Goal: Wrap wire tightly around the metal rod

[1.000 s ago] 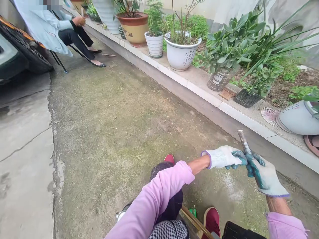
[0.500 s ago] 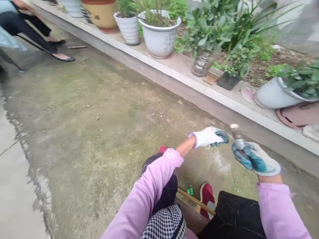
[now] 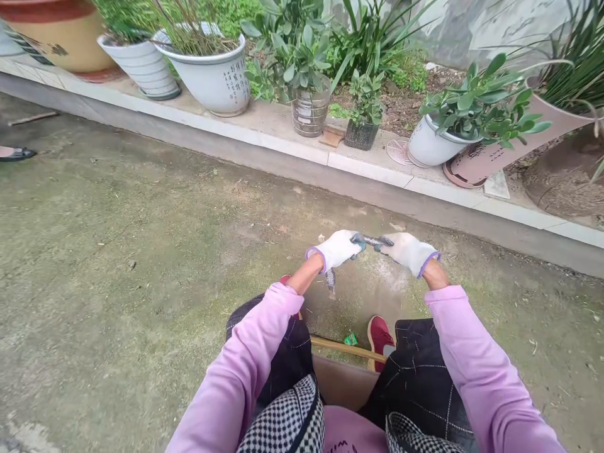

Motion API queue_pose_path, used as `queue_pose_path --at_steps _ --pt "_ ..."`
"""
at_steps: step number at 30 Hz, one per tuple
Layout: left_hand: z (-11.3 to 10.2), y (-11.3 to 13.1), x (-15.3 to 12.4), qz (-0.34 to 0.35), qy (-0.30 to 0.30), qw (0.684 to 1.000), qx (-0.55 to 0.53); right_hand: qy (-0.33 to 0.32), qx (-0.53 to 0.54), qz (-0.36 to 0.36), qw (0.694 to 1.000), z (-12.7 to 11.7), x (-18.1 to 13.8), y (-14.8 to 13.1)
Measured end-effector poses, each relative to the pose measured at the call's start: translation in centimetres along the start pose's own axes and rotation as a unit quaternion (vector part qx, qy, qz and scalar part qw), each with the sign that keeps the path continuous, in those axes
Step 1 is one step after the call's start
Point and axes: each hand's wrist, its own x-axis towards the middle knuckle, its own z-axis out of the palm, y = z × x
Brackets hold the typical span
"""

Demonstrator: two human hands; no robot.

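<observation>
Gloved hands point(image 3: 372, 246) gripping metal rod point(image 3: 372, 241) (level)

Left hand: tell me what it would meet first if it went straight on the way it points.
The left hand points right along the thin rod, so it would first meet the right hand, which holds the rod's other end. Depth looks about equal.

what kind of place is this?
Likely an outdoor home courtyard or patio: a mossy concrete floor, a raised tiled ledge lined with potted plants such as a white pot, and garden soil behind it.
</observation>
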Motion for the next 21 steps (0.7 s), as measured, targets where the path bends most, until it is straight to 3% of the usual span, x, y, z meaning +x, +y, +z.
queue_pose_path --at_steps 2,5,8,11,17,19,21 --pt "0.4 0.4 0.1 -0.005 0.019 0.997 -0.079 0.025 0.0 0.025 0.999 -0.4 0.3 -0.1" --pt "0.3 0.9 0.1 0.006 0.016 0.984 -0.176 0.035 0.126 0.043 0.99 -0.6 -0.3 -1.1" --pt "-0.2 1.3 -0.2 -0.006 0.011 0.973 -0.229 -0.003 0.29 0.032 0.956 -0.1 -1.1 -2.7" --pt "-0.8 1.4 -0.5 -0.01 0.03 0.969 -0.246 -0.055 0.381 0.027 0.923 0.6 -1.8 -3.8" --pt "-2.1 -0.1 -0.3 0.037 -0.04 0.959 -0.278 -0.159 0.426 0.041 0.89 1.7 -2.1 -3.7" --pt "-2.4 -0.6 0.2 0.041 -0.058 0.958 -0.277 -0.186 0.415 0.037 0.89 1.7 -1.8 -3.6" --pt "-2.3 -1.1 0.9 0.041 -0.045 0.962 -0.267 -0.17 0.394 0.03 0.903 1.8 -1.2 -3.6"
